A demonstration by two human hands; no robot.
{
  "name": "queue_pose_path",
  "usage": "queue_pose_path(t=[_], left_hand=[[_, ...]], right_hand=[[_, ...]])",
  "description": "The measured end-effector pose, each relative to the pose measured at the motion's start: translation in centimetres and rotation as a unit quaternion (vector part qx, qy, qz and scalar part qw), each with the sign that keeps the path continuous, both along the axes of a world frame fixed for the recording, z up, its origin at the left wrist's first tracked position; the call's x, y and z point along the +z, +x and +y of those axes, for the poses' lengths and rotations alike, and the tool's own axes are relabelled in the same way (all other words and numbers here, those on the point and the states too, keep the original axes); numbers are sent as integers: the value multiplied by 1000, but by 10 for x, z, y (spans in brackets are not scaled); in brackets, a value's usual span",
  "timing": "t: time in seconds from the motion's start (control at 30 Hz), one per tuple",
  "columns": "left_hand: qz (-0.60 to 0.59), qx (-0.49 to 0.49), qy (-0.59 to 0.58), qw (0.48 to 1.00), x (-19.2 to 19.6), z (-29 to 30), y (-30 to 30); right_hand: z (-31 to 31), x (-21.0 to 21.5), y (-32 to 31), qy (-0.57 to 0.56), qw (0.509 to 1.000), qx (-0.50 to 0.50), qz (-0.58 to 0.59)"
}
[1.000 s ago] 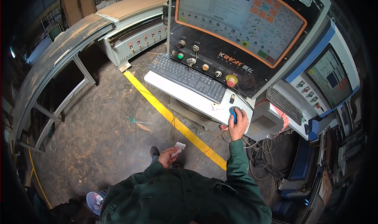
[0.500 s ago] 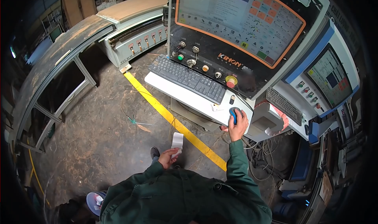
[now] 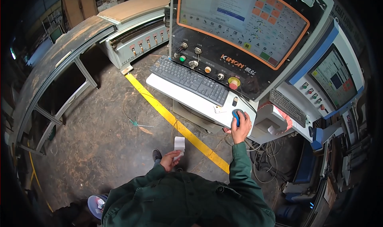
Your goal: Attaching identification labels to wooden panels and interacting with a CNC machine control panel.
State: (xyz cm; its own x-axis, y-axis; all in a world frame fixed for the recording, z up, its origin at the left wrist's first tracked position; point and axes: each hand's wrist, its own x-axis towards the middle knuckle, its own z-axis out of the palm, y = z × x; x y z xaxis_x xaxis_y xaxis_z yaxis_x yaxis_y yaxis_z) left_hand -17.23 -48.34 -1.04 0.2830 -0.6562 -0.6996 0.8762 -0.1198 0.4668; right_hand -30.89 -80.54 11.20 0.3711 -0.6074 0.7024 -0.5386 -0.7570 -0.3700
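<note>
My right hand (image 3: 241,129) rests closed over a blue and black computer mouse (image 3: 237,116) at the right end of a white keyboard shelf (image 3: 163,84). Low in front of my body, my left hand (image 3: 170,161) pinches a strip of white paper (image 3: 179,143), whose upper part sticks out past the fingers. A dark keyboard (image 3: 191,78) lies along the shelf, left of the mouse. Behind it rises a machine control panel with an orange-framed screen (image 3: 239,17), showing a window with a dark blue highlighted band. A small black USB stick (image 3: 235,101) lies just beyond the mouse.
A second blue and white console (image 3: 333,77) stands at the right, above tangled cables (image 3: 267,155). Long machine tables (image 3: 76,39) fill the left. On the floor are a yellow stripe (image 3: 171,119) and a green-handled screwdriver (image 3: 135,123). A bin (image 3: 95,206) sits at lower left.
On the screen, the highlighted band in the window has shifted from the top toward the bottom. The paper in my left hand has tilted slightly lower. My right hand stays on the mouse.
</note>
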Motion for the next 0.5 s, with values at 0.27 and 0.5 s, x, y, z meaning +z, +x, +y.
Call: queue_pose_path(t=[0.27,0.5], left_hand=[[-1,-1,-9,1000,1,0,1],[1,-1,-2,1000,2,-1,1]], right_hand=[[0,0,1,4,1000,0,-2],[-1,-2,0,5,1000,-2,-3]])
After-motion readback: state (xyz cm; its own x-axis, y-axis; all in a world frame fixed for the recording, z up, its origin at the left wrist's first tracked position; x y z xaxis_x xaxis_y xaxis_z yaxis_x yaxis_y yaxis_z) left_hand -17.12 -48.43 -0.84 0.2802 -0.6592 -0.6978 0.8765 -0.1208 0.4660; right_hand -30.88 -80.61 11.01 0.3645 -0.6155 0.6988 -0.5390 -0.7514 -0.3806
